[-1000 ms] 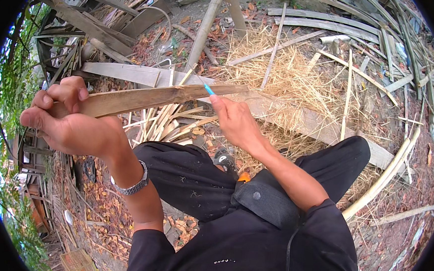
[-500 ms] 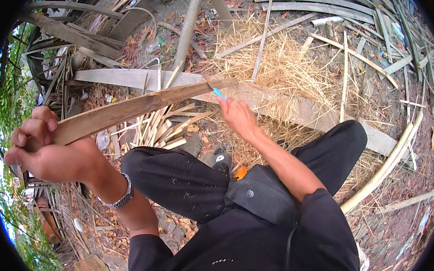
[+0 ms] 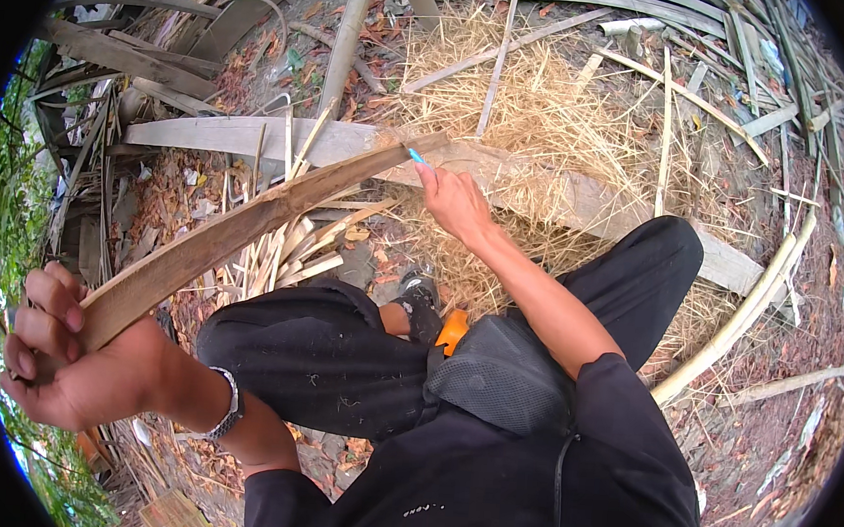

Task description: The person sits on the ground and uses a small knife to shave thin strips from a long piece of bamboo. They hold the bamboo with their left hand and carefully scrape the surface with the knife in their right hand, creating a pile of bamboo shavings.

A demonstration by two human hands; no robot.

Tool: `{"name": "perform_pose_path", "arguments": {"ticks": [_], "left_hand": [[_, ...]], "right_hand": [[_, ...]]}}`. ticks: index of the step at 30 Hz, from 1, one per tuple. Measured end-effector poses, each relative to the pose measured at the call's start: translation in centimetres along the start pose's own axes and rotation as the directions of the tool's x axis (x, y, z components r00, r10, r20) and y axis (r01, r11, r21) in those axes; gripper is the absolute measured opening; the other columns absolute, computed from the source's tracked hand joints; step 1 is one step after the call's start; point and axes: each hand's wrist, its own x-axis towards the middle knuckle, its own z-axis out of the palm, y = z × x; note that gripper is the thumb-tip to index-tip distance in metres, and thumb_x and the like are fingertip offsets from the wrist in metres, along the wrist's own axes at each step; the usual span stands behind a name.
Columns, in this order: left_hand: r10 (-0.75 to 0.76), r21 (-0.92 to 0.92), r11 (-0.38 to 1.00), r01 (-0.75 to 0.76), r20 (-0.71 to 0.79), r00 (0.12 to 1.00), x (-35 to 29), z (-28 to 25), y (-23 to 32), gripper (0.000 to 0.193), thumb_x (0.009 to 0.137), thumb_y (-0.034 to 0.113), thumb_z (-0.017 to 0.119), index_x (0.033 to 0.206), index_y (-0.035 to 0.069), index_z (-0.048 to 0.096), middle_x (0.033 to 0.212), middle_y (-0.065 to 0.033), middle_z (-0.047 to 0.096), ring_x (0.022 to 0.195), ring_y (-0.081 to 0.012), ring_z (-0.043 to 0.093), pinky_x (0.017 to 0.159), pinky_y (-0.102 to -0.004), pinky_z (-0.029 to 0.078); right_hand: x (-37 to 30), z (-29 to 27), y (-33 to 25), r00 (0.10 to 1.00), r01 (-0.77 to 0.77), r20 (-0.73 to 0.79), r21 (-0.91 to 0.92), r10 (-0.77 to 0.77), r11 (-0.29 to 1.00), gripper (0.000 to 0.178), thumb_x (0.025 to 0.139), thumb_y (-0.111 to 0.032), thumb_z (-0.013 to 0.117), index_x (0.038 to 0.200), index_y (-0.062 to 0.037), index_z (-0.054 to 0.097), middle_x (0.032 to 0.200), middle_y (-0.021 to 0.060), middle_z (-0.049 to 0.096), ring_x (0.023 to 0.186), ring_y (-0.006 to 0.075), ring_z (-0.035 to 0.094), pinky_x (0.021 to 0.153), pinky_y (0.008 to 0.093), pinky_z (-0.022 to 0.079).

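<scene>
A long brown wooden slat (image 3: 241, 216) slants across in front of me. Its near end sits in my left hand (image 3: 82, 370), whose fingers are wrapped round it at the left. The far end lies over a grey plank (image 3: 217, 135) on the ground. My right hand (image 3: 457, 204) is closed on a small knife (image 3: 417, 156) with a light-blue handle, held against the slat close to that far end. Its blade is thin and hard to make out.
Pale straw-like shavings (image 3: 538, 106) are heaped beyond the plank. Split sticks (image 3: 287, 250) lie in a pile in front of my left knee. A pale curved pole (image 3: 738, 317) rests at the right. Stacked boards (image 3: 130, 57) stand at the far left.
My left hand has come lower and nearer, tilting the slat more steeply. My right hand and the knife have shifted slightly left and away from me. My left knee has moved left.
</scene>
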Motion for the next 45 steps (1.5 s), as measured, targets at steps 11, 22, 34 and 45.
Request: {"name": "perform_pose_path", "arguments": {"ticks": [11, 22, 34, 45], "left_hand": [[-0.063, -0.206, 0.975, 0.085, 0.112, 0.992, 1.0, -4.6, -1.1, 0.03, 0.084, 0.026, 0.041, 0.056, 0.018, 0.032, 0.041, 0.0039, 0.023, 0.047, -0.0114, 0.025, 0.054, -0.0267, 0.023], [-0.045, -0.213, 0.975, 0.066, 0.105, 0.994, -0.1, -7.6, -0.5, 0.027, 0.076, 0.018, 0.04, 0.049, 0.019, 0.033, 0.038, 0.0058, 0.027, 0.045, -0.0079, 0.026, 0.057, -0.0261, 0.022], [0.024, -0.323, 0.945, 0.051, 0.224, 0.974, 0.3, -8.6, -1.3, 0.033, 0.077, 0.025, 0.035, 0.044, 0.026, 0.035, 0.034, 0.0114, 0.026, 0.037, -0.0033, 0.027, 0.057, -0.0236, 0.022], [0.045, -0.449, 0.891, 0.069, 0.239, 0.97, -0.4, -10.5, -1.2, 0.036, 0.077, 0.032, 0.039, 0.044, 0.023, 0.028, 0.036, 0.0086, 0.019, 0.038, -0.0038, 0.021, 0.058, -0.0183, 0.024]], "right_hand": [[-1.1, 0.5, 6.7, 0.975, -0.22, -0.025, -0.2, 0.219, 0.955, 0.058, 0.096, -0.039, 0.031, 0.076, 0.0067, 0.061, 0.065, 0.0292, 0.058, 0.065, 0.0433, 0.059, 0.066, 0.0493, 0.047], [-0.8, 0.0, -2.2, 0.998, -0.023, 0.063, 0.033, 0.021, 0.999, 0.056, 0.096, -0.038, 0.035, 0.066, 0.0049, 0.055, 0.05, 0.021, 0.051, 0.043, 0.0289, 0.047, 0.051, 0.0477, 0.039], [-2.3, -3.2, -3.6, 0.989, -0.081, 0.13, 0.119, 0.066, 0.99, 0.056, 0.096, -0.041, 0.033, 0.069, 0.0022, 0.056, 0.045, 0.013, 0.045, 0.04, 0.0245, 0.044, 0.046, 0.0412, 0.039], [-3.7, -2.1, -2.7, 0.979, -0.164, 0.12, 0.002, 0.163, 0.986, 0.055, 0.096, -0.039, 0.034, 0.068, 0.0039, 0.054, 0.044, 0.015, 0.04, 0.037, 0.0244, 0.041, 0.043, 0.0393, 0.036]]}}
